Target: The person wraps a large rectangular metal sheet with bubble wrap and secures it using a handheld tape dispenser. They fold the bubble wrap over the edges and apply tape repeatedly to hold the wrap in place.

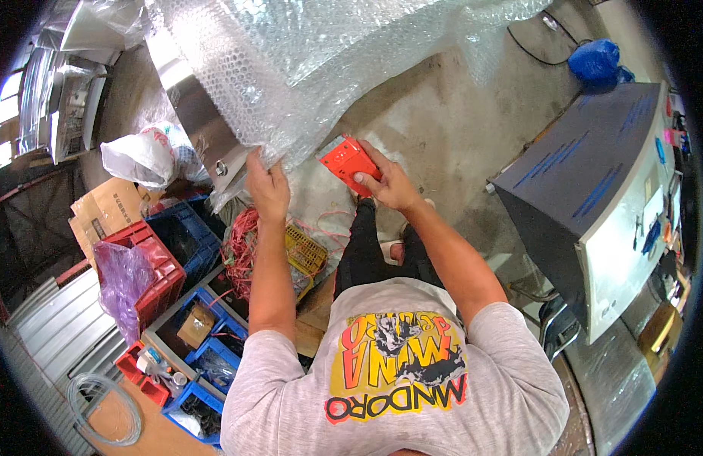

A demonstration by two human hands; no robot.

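Stained grey concrete floor [458,129] spreads through the room, mottled with paler patches. At the right stands a pale-topped bench [610,266], a dark grey panel [572,159] streaked with blue meeting its left edge, and what looks like a black metal-framed chair [558,327] just beside its nearest corner. At the far left, bright light glares through a paned window [3,106], with pale corrugated sheeting [47,327] lower down.

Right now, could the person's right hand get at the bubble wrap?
Probably yes: the right hand is close to the bubble wrap, with no barrier visible between them. However, it holds an orange tool on the side toward the wrap, so its fingers seem too busy to grasp freely.
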